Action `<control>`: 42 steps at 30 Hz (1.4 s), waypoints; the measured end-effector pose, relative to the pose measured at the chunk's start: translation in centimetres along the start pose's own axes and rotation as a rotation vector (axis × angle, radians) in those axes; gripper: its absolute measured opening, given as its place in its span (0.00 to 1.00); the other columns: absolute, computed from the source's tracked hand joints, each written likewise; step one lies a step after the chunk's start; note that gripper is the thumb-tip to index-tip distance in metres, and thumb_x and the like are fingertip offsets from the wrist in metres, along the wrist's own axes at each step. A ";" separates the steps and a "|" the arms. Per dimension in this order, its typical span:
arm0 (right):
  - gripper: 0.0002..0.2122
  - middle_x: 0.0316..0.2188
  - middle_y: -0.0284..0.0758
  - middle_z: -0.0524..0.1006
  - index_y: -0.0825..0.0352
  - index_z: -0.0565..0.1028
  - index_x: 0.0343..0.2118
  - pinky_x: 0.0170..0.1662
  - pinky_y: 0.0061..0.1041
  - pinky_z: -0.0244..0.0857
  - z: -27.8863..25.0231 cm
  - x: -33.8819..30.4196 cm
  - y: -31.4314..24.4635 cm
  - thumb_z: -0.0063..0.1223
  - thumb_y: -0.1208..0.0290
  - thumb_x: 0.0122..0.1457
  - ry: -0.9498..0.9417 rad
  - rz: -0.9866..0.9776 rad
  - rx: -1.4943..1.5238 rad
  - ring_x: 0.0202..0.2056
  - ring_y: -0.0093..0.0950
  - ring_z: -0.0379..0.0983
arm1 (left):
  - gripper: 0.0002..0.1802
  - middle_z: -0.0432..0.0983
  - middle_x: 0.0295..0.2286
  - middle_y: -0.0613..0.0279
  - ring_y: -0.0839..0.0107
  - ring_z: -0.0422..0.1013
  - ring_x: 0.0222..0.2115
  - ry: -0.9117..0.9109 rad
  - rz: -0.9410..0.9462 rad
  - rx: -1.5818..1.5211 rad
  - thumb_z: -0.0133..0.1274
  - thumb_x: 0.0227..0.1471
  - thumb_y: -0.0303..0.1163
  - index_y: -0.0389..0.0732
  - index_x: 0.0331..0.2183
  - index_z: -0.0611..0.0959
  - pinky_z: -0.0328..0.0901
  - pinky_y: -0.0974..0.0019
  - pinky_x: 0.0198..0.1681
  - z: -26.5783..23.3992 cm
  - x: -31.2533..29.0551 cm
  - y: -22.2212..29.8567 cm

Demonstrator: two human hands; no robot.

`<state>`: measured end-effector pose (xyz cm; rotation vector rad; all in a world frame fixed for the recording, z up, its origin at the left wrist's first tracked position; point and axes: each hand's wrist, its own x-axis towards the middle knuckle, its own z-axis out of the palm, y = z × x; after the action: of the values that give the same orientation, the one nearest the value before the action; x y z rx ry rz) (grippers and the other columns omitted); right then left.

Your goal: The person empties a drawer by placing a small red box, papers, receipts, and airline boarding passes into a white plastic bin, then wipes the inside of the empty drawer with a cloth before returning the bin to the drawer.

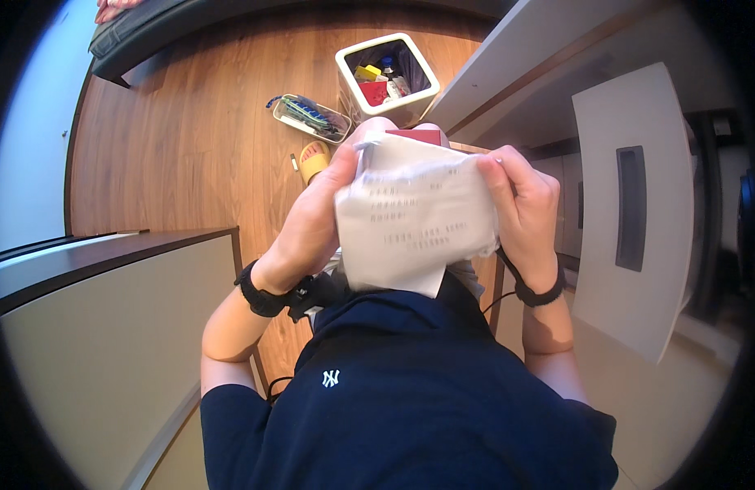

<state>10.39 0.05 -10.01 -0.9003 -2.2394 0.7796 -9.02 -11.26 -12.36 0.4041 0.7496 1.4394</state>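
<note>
A white packet [418, 216] with lines of dark print is stretched between my hands above my lap. It looks like thin, slightly see-through plastic, blurred in places. My left hand [316, 216] is closed on its left edge, thumb along the upper corner. At the upper right corner my right hand [526, 204] pinches it, with fingers curled behind. Part of a red flat thing [418, 136] shows beyond its top edge; what holds that is hidden. A white corner [426, 284] sticks out below the packet. Black bands circle both wrists.
Ahead on the wooden floor stands a white-rimmed bin [389, 102] with several items inside. Left of it is a small basket [312, 118] of slim items. A yellow slipper [314, 162] is on my foot. An open drawer [630, 212] juts out at right; a low cabinet [120, 327] stands left.
</note>
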 end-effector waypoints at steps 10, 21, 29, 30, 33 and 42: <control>0.09 0.16 0.37 0.70 0.67 0.74 0.32 0.23 0.24 0.60 -0.3 0.3 0.4 0.56 0.65 0.56 0.073 -0.100 -0.018 0.16 0.35 0.64 | 0.15 0.75 0.35 0.65 0.79 0.68 0.37 0.050 0.166 0.583 0.55 0.54 0.28 0.34 0.43 0.77 0.63 0.72 0.43 0.2 -0.5 -0.7; 0.12 0.26 0.38 0.78 0.65 0.77 0.35 0.27 0.25 0.66 -2.1 -0.5 0.8 0.63 0.67 0.49 -0.086 0.046 -0.120 0.23 0.33 0.75 | 0.37 0.67 0.47 0.56 0.69 0.64 0.49 -0.060 -0.009 0.477 0.59 0.50 0.36 0.35 0.57 0.63 0.58 0.67 0.54 -0.4 -1.0 0.1; 0.08 0.19 0.34 0.75 0.62 0.79 0.31 0.23 0.24 0.64 -4.1 0.4 0.3 0.62 0.72 0.47 -0.250 -0.350 -0.151 0.21 0.28 0.73 | 0.19 0.74 0.34 0.66 0.77 0.68 0.37 0.004 0.041 0.848 0.51 0.58 0.31 0.35 0.49 0.77 0.63 0.73 0.44 -1.9 -0.1 1.0; 0.08 0.20 0.34 0.75 0.61 0.79 0.32 0.24 0.25 0.65 -3.4 0.4 0.0 0.61 0.70 0.47 -0.290 -0.379 -0.161 0.21 0.29 0.73 | 0.16 0.76 0.29 0.68 0.79 0.68 0.32 0.015 0.088 0.857 0.50 0.58 0.31 0.34 0.46 0.79 0.64 0.74 0.41 -1.1 0.1 0.8; 0.19 0.22 0.36 0.77 0.58 0.74 0.45 0.26 0.29 0.67 -1.1 0.3 -0.7 0.61 0.67 0.48 -0.289 -0.384 -0.234 0.22 0.32 0.75 | 0.17 0.76 0.30 0.67 0.79 0.68 0.33 -0.086 0.132 0.884 0.48 0.60 0.35 0.34 0.46 0.78 0.64 0.73 0.40 0.0 0.4 -0.1; 0.12 0.21 0.39 0.76 0.60 0.73 0.39 0.25 0.31 0.66 0.4 -0.3 -0.1 0.58 0.70 0.50 -0.227 -0.257 -0.255 0.24 0.36 0.76 | 0.14 0.78 0.28 0.53 0.68 0.75 0.28 -0.170 0.133 1.121 0.49 0.58 0.34 0.39 0.44 0.79 0.67 0.68 0.34 1.7 -0.4 -0.2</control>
<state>10.25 -0.35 -10.34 -0.6411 -2.6337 0.5057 -7.66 -11.35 -11.21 1.4276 1.3647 0.9587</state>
